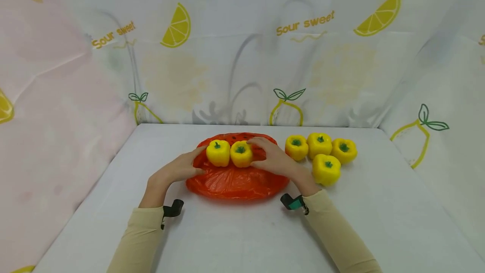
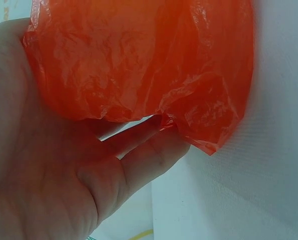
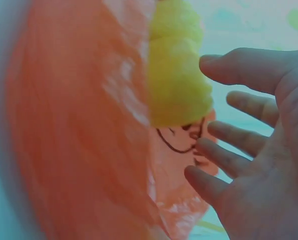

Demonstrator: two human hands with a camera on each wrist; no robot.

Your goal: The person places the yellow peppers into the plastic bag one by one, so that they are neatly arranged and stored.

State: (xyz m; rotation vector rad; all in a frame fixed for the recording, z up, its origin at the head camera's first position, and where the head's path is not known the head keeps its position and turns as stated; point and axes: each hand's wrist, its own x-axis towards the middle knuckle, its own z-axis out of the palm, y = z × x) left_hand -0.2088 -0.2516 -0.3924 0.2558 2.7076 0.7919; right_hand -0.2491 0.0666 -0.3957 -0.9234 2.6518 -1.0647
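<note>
noted at centre of the worktop (image 1: 235, 239): red plastic bag (image 1: 235, 182), dark print on its far part. observed side by side at the bag: two yellow peppers (image 1: 218, 155); cannot tell whether inside or on top. left grip (image 1: 179, 168): curved at the bag's left edge, with tips partly hidden; cannot tell of any pinch on the plastic. right grip (image 1: 276, 159): wide, with fingers spread, just beside the right-hand pepper. found clustered right of the bag: four loose peppers (image 1: 319, 148). seen behind: pale cloth (image 1: 227, 62) with lemon prints.
</note>
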